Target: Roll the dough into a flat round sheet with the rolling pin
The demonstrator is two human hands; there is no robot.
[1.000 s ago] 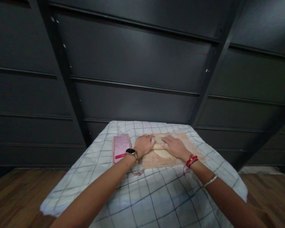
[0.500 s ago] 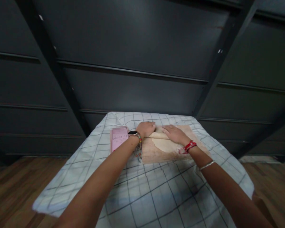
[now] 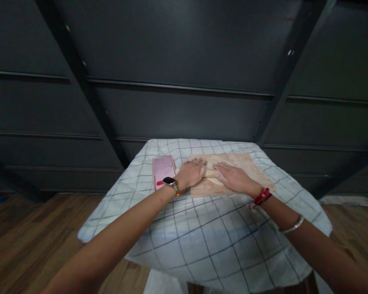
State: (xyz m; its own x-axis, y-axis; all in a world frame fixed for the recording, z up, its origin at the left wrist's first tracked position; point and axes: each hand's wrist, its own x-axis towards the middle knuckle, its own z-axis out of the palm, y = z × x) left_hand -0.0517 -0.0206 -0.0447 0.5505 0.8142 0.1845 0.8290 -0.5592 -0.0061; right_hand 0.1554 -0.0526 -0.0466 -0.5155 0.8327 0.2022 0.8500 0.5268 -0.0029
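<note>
A pale wooden rolling pin [image 3: 211,174] lies crosswise over a flat sheet of dough [image 3: 216,161]. The dough shows beyond the pin and in a strip on its near side. Under it is a light wooden board [image 3: 256,168] dusted with flour. My left hand [image 3: 190,171] rests on the pin's left part, fingers stretched forward over it. On the right part lies my right hand [image 3: 233,176], palm down, with its fingers extended flat. Both hands cover much of the pin. Left of the board sits a pink-screened phone [image 3: 164,167], partly behind my watch.
The table is covered by a white checked cloth [image 3: 208,228] that hangs over its edges. A dark grey panelled metal wall [image 3: 184,110] stands directly behind it. Wooden flooring [image 3: 55,228] shows on both sides.
Both hands and the rolling pin have come nearer to me across the dough, so more dough shows beyond the pin. The camera view has shifted slightly.
</note>
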